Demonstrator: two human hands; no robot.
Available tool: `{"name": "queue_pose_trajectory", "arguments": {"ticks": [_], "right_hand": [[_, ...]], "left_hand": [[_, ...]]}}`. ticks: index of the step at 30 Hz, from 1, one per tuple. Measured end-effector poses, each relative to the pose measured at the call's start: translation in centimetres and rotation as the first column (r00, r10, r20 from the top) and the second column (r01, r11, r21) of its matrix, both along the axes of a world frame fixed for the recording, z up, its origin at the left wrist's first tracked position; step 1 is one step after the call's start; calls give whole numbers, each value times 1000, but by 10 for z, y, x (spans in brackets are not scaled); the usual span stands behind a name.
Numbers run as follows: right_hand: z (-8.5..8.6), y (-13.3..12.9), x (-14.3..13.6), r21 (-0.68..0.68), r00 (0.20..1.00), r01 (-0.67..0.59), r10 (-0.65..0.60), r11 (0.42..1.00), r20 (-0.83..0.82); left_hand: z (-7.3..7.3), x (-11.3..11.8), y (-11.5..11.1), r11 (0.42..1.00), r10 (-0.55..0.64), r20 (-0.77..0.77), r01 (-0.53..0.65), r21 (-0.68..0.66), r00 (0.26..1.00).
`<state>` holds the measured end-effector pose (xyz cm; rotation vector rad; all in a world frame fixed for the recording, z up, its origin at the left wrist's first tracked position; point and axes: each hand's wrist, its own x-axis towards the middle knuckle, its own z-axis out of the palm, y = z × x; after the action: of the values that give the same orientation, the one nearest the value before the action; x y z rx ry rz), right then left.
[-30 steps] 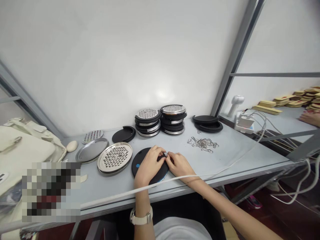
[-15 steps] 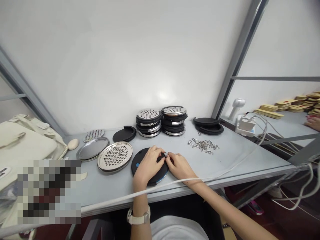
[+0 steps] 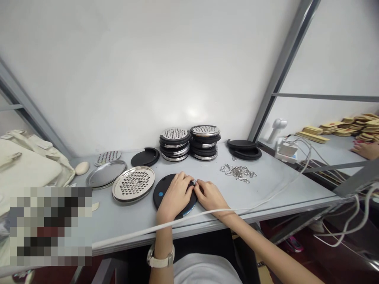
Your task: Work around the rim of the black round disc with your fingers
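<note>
A black round grater holder (image 3: 160, 185) with a blue dot lies on the table in front of me. My left hand (image 3: 177, 193) rests across it, fingers bent over the far right rim, holding it down. At that rim my right hand (image 3: 209, 195) pinches a small metal hook clip (image 3: 194, 182), mostly hidden by the fingertips. Just left of the holder is a round metal grater plate (image 3: 134, 184) with coarse teeth. To the right lies a loose heap of wire hook clips (image 3: 238, 172).
Two stacks of black-rimmed graters (image 3: 175, 146) stand by the wall. Empty black holders (image 3: 244, 150) lie at the back right, another black holder (image 3: 145, 157) at the back left. A white cable (image 3: 204, 215) crosses the front edge. A co-worker's hand (image 3: 366, 150) shows far right.
The view has shifted slightly, so everything sits a little further left. Both hands stay at the holder's rim, with only slight finger movement at the clip.
</note>
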<state>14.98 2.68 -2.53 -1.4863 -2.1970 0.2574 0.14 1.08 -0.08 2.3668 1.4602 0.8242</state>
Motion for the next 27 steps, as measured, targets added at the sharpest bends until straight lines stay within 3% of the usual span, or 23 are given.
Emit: {"name": "queue_pose_trajectory", "arguments": {"ticks": [27], "right_hand": [[4,-1,1,-10,995,-31,32,999,98]], "left_hand": [[1,-1,-2,999,-8,2,8,-50,1000]]}}
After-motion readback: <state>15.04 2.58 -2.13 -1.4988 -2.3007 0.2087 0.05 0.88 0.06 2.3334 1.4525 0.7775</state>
